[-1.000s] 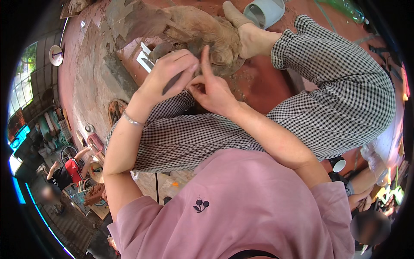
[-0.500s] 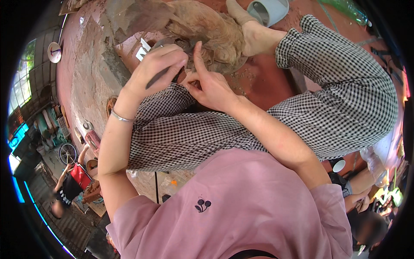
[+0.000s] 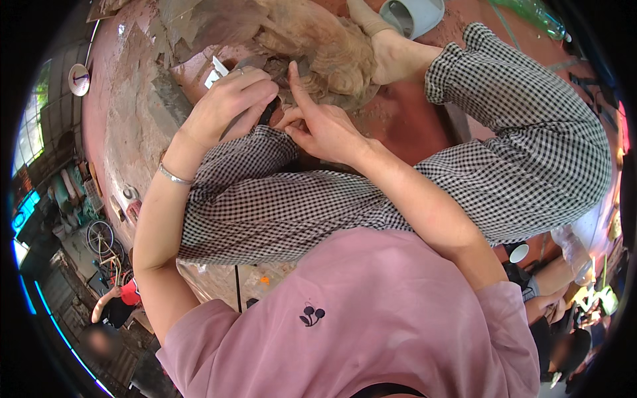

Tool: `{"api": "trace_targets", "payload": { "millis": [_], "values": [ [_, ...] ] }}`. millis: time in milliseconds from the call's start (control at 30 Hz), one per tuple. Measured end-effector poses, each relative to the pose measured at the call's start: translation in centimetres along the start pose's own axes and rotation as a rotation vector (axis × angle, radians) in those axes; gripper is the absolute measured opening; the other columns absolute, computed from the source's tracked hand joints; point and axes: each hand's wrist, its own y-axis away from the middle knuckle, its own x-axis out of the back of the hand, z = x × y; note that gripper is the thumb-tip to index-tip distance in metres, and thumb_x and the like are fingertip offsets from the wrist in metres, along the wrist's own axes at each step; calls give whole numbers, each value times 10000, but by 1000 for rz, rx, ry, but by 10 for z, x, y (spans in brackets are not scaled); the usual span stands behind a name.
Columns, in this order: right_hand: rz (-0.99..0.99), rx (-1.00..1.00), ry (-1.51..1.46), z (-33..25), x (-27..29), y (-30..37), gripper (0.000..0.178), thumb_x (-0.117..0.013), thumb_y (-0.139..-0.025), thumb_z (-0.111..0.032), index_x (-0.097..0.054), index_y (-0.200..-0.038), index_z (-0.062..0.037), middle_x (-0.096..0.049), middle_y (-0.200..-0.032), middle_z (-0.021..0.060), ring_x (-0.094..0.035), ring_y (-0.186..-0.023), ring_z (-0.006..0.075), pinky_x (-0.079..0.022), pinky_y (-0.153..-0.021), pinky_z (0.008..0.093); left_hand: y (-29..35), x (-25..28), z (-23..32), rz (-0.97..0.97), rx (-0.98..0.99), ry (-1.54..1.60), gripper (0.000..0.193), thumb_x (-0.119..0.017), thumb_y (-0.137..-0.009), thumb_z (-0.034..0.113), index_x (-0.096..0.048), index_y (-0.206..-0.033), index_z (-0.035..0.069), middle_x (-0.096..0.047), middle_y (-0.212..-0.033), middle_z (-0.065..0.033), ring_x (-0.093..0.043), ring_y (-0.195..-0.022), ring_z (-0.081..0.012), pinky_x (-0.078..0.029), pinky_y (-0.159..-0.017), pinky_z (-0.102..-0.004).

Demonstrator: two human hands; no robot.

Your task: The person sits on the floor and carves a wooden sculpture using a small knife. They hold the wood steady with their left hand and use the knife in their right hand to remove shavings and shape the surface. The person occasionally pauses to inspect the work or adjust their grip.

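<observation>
A dark grey sheet (image 3: 233, 127), which looks like sandpaper, shows beneath the palm of my left hand (image 3: 232, 103); those fingers are closed round it. Just right of it is my right hand (image 3: 325, 129), its index finger stretched out toward the wood and its other fingers loosely bent, with nothing visible held. Beyond both hands lies a large carved piece of brown wood (image 3: 318, 40) with curved grain and hollows. Another small dark grey piece shows behind the right index fingertip. A white piece with dark marks (image 3: 215, 71) sits beside my left knuckles.
My legs in checked trousers (image 3: 259, 212) are folded under my arms, a bare foot (image 3: 391, 56) by the wood. A pale blue-grey container (image 3: 421, 16) and green bottle (image 3: 537, 16) lie far right. Other people (image 3: 116, 308) are at left and lower right, near a bicycle (image 3: 103, 239).
My left hand and forearm have shifted slightly left and down, still gripping the grey sheet. The right hand has moved slightly left. The person at far left has changed position.
</observation>
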Motion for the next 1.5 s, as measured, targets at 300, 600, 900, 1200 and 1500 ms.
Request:
{"api": "trace_targets", "payload": {
  "millis": [300, 600, 900, 1200, 1500],
  "values": [
    [143, -106, 43, -7, -12, 4, 1070, -650, -869, -42, 204, -1509, 38, -740, -893, 115, -715, -733, 277, -571, -677, 345, -11, -7, -18, -43, -65, 190, 145, -648, -824, 1, -590, -956, -13, -589, -917, -136, -592, -818, -328, -493, -698, -391],
    [8, -49, 123, -2, -3, -1, 1085, -649, -848, -43, 204, -1517, 20, -733, -867, 119, -701, -727, 307, -557, -672, 372, -13, 14, -25, -194, -200, -49, 173, -661, -786, 74, -562, -919, 27, -540, -836, -120, -579, -785, -314, -494, -689, -401],
    [237, -148, -72, -11, -7, 10, 1031, -620, -863, -46, 173, -1517, 41, -747, -894, 93, -711, -734, 313, -573, -679, 377, -31, -10, -23, -111, -257, 53, 198, -665, -773, 88, -544, -925, 49, -524, -843, -98, -555, -782, -294, -488, -707, -399],
    [16, -46, 117, -5, -1, -9, 1060, -638, -839, -31, 184, -1502, 68, -737, -839, 133, -704, -707, 335, -560, -651, 411, -8, 14, -34, -195, -204, -109, 156, -645, -808, 80, -558, -930, 37, -539, -879, -106, -576, -841, -309, -495, -706, -387],
    [240, -85, 12, -8, -8, 4, 1049, -626, -866, -51, 206, -1494, 67, -745, -862, 126, -714, -729, 327, -571, -671, 375, -31, -8, -28, -87, -244, 104, 149, -654, -810, 32, -563, -928, 21, -544, -847, -115, -562, -804, -320, -473, -694, -407]
  ]
}}
